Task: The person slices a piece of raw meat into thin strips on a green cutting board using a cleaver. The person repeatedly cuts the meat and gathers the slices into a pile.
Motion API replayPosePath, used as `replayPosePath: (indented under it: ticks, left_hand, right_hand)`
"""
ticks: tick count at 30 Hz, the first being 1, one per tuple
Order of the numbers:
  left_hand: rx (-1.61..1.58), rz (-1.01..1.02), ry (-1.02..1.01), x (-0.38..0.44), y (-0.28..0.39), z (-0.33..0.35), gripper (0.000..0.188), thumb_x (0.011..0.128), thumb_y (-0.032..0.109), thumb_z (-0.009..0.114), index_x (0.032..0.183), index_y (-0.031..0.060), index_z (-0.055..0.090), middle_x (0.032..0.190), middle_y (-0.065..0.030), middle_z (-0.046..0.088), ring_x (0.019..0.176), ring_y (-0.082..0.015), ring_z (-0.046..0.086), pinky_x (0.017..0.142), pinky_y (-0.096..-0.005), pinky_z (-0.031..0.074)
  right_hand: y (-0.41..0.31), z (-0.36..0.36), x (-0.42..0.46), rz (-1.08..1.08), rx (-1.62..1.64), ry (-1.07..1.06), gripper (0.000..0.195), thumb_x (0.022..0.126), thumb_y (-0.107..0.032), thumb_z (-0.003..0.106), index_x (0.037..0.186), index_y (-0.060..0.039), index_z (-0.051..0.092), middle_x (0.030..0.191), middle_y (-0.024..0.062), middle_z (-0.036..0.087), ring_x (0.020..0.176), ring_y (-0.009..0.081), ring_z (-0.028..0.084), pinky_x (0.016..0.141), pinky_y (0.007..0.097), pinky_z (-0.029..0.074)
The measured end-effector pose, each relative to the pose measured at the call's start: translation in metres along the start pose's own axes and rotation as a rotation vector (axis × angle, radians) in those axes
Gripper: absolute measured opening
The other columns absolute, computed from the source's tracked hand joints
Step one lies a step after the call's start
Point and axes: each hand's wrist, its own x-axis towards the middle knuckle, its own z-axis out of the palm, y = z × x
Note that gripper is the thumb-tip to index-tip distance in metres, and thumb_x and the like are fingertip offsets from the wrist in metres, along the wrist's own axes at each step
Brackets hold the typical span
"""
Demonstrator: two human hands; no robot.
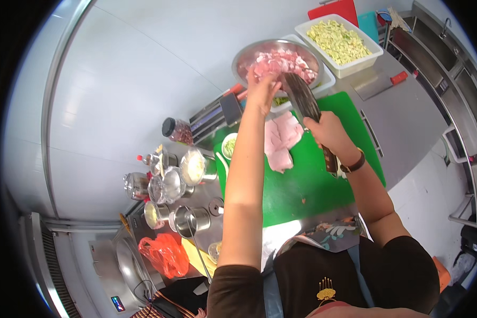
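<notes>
My right hand (pixel 332 131) grips the wooden handle of a broad cleaver (pixel 302 97), its dark, wet-looking blade pointing away over the rim of a steel bowl (pixel 240 55). Chunks of cut raw meat (pixel 282 63) fill the bowl. My left hand (pixel 262 89) is over the bowl's near side beside the blade's far end, fingers spread against the meat; whether they touch the blade is hard to see. Below, large pale pink slabs of raw meat (pixel 282 139) lie on a green cutting board (pixel 302 198), partly behind my left forearm.
A white tub of chopped pale-green vegetable (pixel 338 41) stands back right, near a second cleaver with a red handle (pixel 399 78). Left are a small white bowl (pixel 229 146), steel containers (pixel 192 218), a lidded jar (pixel 177 131) and a red plastic bag (pixel 165 254). Another person's striped clothing (pixel 159 300) shows at bottom left.
</notes>
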Motion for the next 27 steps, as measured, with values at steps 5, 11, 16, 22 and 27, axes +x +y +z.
replayPosePath:
  ticks: [5, 11, 16, 22, 27]
  left_hand:
    - [0.050, 0.230, 0.118, 0.032, 0.000, -0.033, 0.042, 0.083, 0.003, 0.060, 0.123, 0.0040, 0.047, 0.103, -0.0050, 0.058, 0.092, -0.0153, 0.055, 0.078, -0.0320, 0.048]
    - [1.019, -0.069, -0.384, -0.091, -0.095, -0.123, 0.030, 0.087, 0.018, 0.061, 0.113, 0.0029, 0.060, 0.107, -0.0093, 0.064, 0.091, -0.0146, 0.059, 0.079, -0.0294, 0.048]
    - [1.638, 0.197, -0.292, -0.146, -0.156, -0.141, 0.079, 0.062, 0.015, 0.077, 0.134, 0.0155, 0.042, 0.131, -0.0109, 0.048, 0.120, -0.0290, 0.044, 0.102, -0.0409, 0.035]
    - [1.479, -0.128, -0.303, -0.126, -0.151, -0.143, 0.077, 0.049, 0.026, 0.084, 0.118, 0.0074, 0.054, 0.106, -0.0150, 0.063, 0.087, -0.0335, 0.062, 0.078, -0.0373, 0.050]
    - [0.793, -0.546, -0.367, -0.190, -0.172, -0.169, 0.049, 0.063, 0.024, 0.079, 0.104, 0.0033, 0.062, 0.090, -0.0078, 0.066, 0.078, -0.0170, 0.063, 0.069, -0.0297, 0.051]
  right_hand:
    - [0.034, -0.011, -0.021, 0.019, 0.203, 0.028, 0.035, 0.082, -0.021, 0.058, 0.057, -0.0001, 0.049, 0.044, 0.0032, 0.046, 0.035, 0.0135, 0.048, 0.036, 0.0303, 0.038]
    - [0.137, -0.025, -0.076, 0.403, 0.020, -0.205, 0.035, 0.080, -0.020, 0.059, 0.053, 0.0005, 0.049, 0.043, 0.0048, 0.046, 0.034, 0.0142, 0.045, 0.036, 0.0294, 0.037]
    - [0.144, -0.008, -0.089, 0.416, -0.230, -0.278, 0.033, 0.076, -0.023, 0.060, 0.060, 0.0055, 0.057, 0.050, 0.0152, 0.056, 0.042, 0.0256, 0.058, 0.044, 0.0362, 0.046]
    - [0.172, 0.013, -0.105, 0.134, -0.759, -0.216, 0.030, 0.076, -0.023, 0.058, 0.072, 0.0063, 0.064, 0.072, 0.0274, 0.062, 0.074, 0.0423, 0.062, 0.069, 0.0487, 0.052]
    - [0.184, 0.014, -0.124, 0.117, -0.769, -0.119, 0.029, 0.076, -0.021, 0.058, 0.072, 0.0066, 0.064, 0.072, 0.0276, 0.062, 0.072, 0.0419, 0.063, 0.068, 0.0477, 0.052]
